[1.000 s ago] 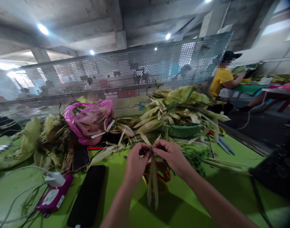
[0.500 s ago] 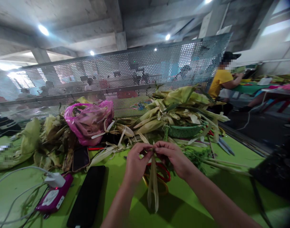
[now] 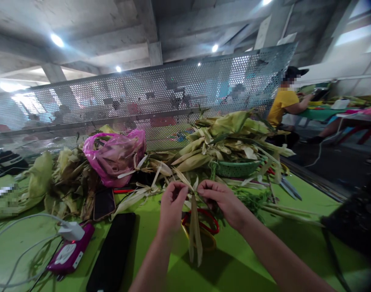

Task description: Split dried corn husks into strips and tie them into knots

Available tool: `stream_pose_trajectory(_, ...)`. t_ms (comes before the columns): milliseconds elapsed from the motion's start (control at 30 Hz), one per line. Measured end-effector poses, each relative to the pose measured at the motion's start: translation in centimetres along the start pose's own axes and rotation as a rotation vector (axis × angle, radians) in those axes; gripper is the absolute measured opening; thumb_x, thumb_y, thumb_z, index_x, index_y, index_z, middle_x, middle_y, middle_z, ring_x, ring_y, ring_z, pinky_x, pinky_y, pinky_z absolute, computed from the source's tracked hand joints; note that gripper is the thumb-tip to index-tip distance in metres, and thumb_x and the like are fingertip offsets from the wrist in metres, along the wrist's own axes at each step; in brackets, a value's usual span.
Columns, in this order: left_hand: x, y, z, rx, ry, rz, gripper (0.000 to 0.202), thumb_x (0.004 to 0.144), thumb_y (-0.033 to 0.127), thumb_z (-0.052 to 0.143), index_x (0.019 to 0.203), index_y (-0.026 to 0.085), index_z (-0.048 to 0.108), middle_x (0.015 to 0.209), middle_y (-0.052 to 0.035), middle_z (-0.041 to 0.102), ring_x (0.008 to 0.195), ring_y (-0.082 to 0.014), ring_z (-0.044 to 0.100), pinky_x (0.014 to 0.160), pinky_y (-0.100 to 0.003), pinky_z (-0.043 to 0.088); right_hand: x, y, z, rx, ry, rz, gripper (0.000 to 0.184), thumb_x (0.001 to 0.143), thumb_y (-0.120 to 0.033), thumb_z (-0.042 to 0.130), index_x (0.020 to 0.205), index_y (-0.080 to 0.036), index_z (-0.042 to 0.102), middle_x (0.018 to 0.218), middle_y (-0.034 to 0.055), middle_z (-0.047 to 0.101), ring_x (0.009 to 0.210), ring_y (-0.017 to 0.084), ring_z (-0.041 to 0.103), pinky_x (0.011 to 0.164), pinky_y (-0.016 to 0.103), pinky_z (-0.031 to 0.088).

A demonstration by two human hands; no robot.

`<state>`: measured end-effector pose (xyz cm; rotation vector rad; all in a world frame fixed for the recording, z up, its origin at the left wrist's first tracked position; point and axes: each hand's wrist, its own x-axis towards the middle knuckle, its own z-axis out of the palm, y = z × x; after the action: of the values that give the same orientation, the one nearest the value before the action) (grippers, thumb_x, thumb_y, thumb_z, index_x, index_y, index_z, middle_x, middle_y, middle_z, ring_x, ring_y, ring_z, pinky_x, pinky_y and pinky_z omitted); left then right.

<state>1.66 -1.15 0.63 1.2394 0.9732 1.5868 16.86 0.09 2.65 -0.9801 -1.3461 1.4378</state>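
Between my two hands hangs a pale corn husk point(image 3: 196, 233), gathered at the top, with two long strips dangling down and short ends sticking up. My left hand point(image 3: 174, 207) is closed in a pinch at the left of the gathered part. From the right, my right hand point(image 3: 220, 201) pinches at the same part, thumb and forefinger together. A thin tie between the fingertips is too small to make out. Behind the hanging strips, scissors with red handles point(image 3: 215, 222) and a yellow-handled pair point(image 3: 208, 242) lie on the green table point(image 3: 161, 259).
Corn husks point(image 3: 228, 125) heap over a green basket point(image 3: 238, 168). A pink plastic bag point(image 3: 112, 156) of husks stands at left, near a phone point(image 3: 104, 204), a black power bank point(image 3: 114, 251) and a purple power strip point(image 3: 71, 251). Metal shears point(image 3: 290, 188) lie right. A person in yellow point(image 3: 284, 103) sits beyond.
My hands have moved slightly apart, the left one to the left, opening a gap around the husk's gathered top. The hanging strips have risen a little.
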Motion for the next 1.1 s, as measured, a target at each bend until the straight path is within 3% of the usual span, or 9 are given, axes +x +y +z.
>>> stream_pose_trajectory(167,0.0,-0.4,-0.2,-0.163,0.048,-0.133,0.018,0.082,0.035,0.060,0.079,0.019,0.054,0.073,0.0026,0.053,0.067,-0.0101,0.049,0.067,-0.022,0.041,0.6,0.1,-1.0,-0.130,0.050,-0.048,0.015,0.073,-0.031,0.063,0.067,-0.019,0.056,0.055,-0.0068,0.041,0.047,0.008,0.029,0.044,0.023,0.020)
stream_pose_trajectory(367,0.3,-0.7,-0.5,-0.422,0.084,-0.225,0.020,0.077,0.033,0.067,0.076,0.019,0.052,0.081,0.0013,0.058,0.071,-0.0095,0.053,0.064,-0.020,0.042,0.4,-0.8,-1.3,-0.292,0.029,-0.059,0.025,0.071,-0.038,0.069,0.059,-0.019,0.059,0.055,-0.0041,0.047,0.053,0.010,0.035,0.052,0.025,0.024)
stream_pose_trajectory(467,0.2,-0.5,-0.4,-0.564,0.101,-0.311,0.021,0.073,0.029,0.071,0.076,0.019,0.052,0.082,0.0006,0.061,0.070,-0.0090,0.056,0.062,-0.019,0.042,0.0,-0.8,-0.6,-0.081,-0.033,-0.079,0.024,0.072,-0.031,0.066,0.055,-0.019,0.053,0.055,-0.0038,0.045,0.055,0.012,0.038,0.055,0.026,0.028)
stream_pose_trajectory(633,-0.2,0.3,0.3,-0.769,0.129,-0.414,0.021,0.070,0.020,0.073,0.077,0.018,0.054,0.079,-0.0001,0.064,0.065,-0.0091,0.058,0.061,-0.020,0.044,-0.3,0.2,0.7,0.402,-0.067,-0.120,0.018,0.066,-0.014,0.061,0.053,-0.019,0.049,0.090,0.0017,0.062,0.058,0.011,0.041,0.059,0.027,0.036)
stream_pose_trajectory(700,-0.3,0.8,0.5,-0.805,0.119,-0.426,0.021,0.070,0.018,0.073,0.077,0.017,0.053,0.080,-0.0005,0.065,0.060,-0.0072,0.055,0.057,-0.018,0.043,-0.3,0.5,0.9,0.552,-0.088,-0.092,0.017,0.069,-0.015,0.061,0.056,-0.020,0.051,0.091,0.0016,0.063,0.057,0.011,0.042,0.059,0.027,0.038)
stream_pose_trajectory(833,-0.3,1.2,0.5,-0.821,0.050,-0.388,0.022,0.070,0.019,0.074,0.076,0.017,0.052,0.075,0.0019,0.062,0.053,-0.0039,0.047,0.054,-0.016,0.039,-0.2,0.8,1.1,0.676,-0.131,-0.035,0.013,0.077,-0.021,0.063,0.067,-0.022,0.056,0.072,-0.0009,0.058,0.064,0.013,0.050,0.065,0.027,0.043)
stream_pose_trajectory(967,-0.3,1.0,0.4,-0.673,0.054,-0.311,0.021,0.073,0.024,0.072,0.074,0.017,0.052,0.064,0.0049,0.053,0.052,-0.0039,0.042,0.053,-0.015,0.035,-0.1,0.6,1.2,0.610,-0.151,-0.085,0.017,0.080,-0.019,0.063,0.065,-0.020,0.055,0.063,-0.0026,0.051,0.062,0.012,0.049,0.066,0.026,0.043)
stream_pose_trajectory(1100,-0.2,0.8,0.2,-0.504,0.086,-0.234,0.019,0.076,0.028,0.068,0.075,0.018,0.052,0.066,0.0044,0.052,0.054,-0.0049,0.042,0.054,-0.016,0.033,-0.1,0.3,1.2,0.532,-0.118,-0.102,0.020,0.080,-0.020,0.065,0.063,-0.019,0.054,0.059,-0.0033,0.049,0.060,0.013,0.050,0.063,0.026,0.042)
